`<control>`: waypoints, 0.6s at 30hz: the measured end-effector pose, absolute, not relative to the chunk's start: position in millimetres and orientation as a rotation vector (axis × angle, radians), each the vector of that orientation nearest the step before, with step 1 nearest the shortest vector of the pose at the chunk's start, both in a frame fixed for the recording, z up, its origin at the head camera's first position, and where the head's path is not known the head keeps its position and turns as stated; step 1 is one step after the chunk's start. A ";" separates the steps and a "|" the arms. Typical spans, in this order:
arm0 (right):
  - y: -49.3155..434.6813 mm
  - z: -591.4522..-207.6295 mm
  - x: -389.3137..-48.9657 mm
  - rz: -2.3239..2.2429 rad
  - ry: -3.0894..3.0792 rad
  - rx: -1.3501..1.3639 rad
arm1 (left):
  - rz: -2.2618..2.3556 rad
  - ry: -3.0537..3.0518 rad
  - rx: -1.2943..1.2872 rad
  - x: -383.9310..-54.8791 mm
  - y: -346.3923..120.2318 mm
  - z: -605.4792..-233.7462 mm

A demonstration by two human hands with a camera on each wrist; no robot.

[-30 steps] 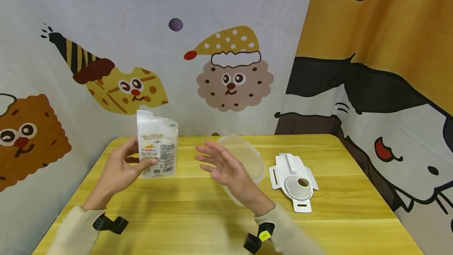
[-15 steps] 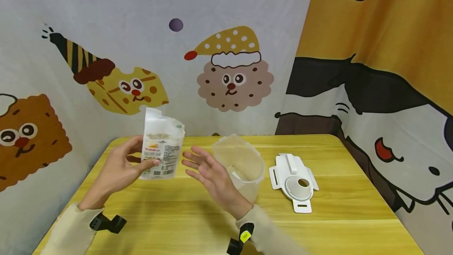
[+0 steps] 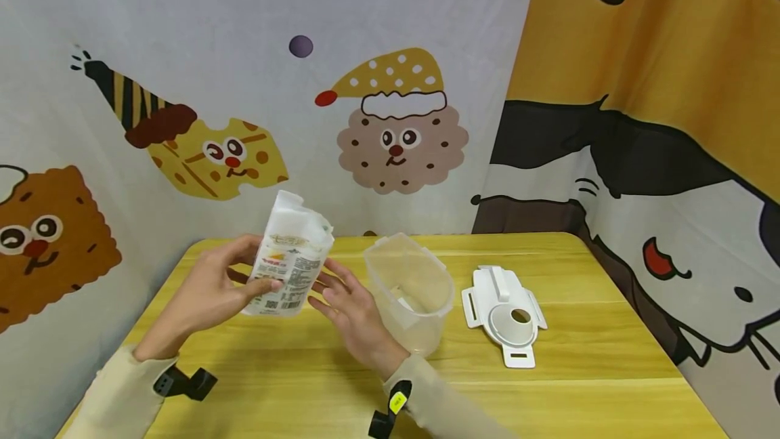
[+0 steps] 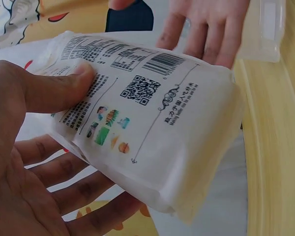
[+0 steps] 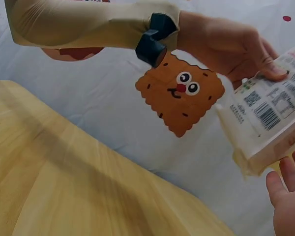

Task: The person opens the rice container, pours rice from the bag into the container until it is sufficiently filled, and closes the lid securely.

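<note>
A white printed rice bag (image 3: 292, 253) is held up over the left part of the table, tilted to the right, its top edge uneven. My left hand (image 3: 210, 286) grips its left side, the thumb lying across the printed face and the other fingers behind. In the left wrist view the bag (image 4: 152, 113) shows a QR code, a barcode and small coloured pictures. Close to the bag's lower right side is my right hand (image 3: 356, 320), its fingers extended and partly hidden behind the bag. The right wrist view has the right hand (image 5: 291, 201) below the bag, fingers spread.
Just right of my right hand stands a clear plastic container (image 3: 420, 337) with its top uncovered. Farther right a white lid (image 3: 502, 317) with side flaps and a round part lies on the wooden table (image 3: 609, 337). A cartoon-printed curtain (image 3: 390, 12) hangs behind the table.
My right hand has moved left, from in front of the container to the bag's side. The bag has shifted right and tilted clockwise, still in my left hand. More of the container shows.
</note>
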State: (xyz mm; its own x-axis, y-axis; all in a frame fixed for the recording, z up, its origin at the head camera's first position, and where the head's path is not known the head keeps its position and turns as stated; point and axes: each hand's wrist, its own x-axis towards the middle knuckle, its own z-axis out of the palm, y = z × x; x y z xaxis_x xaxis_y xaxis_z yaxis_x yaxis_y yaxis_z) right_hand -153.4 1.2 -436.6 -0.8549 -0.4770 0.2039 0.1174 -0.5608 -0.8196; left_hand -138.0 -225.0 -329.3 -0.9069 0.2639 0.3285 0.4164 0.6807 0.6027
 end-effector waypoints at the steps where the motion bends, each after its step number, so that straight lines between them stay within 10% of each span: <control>1: -0.1 -437.6 -153.6 -2.434 1.236 -0.582 | -1.040 -2.685 -0.558 -138.0 -224.2 -328.6; 18: -10.1 -454.5 -157.0 -2.461 1.201 -0.508 | -1.006 -2.795 -0.647 -145.9 -213.1 -325.9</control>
